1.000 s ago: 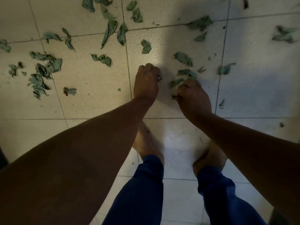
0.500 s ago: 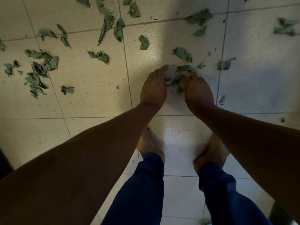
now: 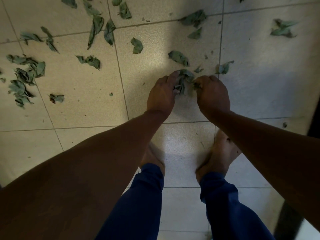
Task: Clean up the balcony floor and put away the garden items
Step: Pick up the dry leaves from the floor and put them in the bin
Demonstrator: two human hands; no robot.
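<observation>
Blue trouser legs (image 3: 138, 205) and your bare feet (image 3: 218, 158), half hidden under your forearms, stand nearest. Beyond them your left hand (image 3: 161, 96) and right hand (image 3: 213, 94) close from both sides on a crumpled bunch of leaves (image 3: 186, 78) on the tiled floor (image 3: 78, 101); the fingertips are buried in it, and it shows no clear long axis. Farther out, scattered leaves (image 3: 26, 75) lie pointing every way.

fingertips of both hands hidden in leaf clump (image 3: 186, 78), top-edge leaves (image 3: 69, 1) cut off, forearms cropped
</observation>
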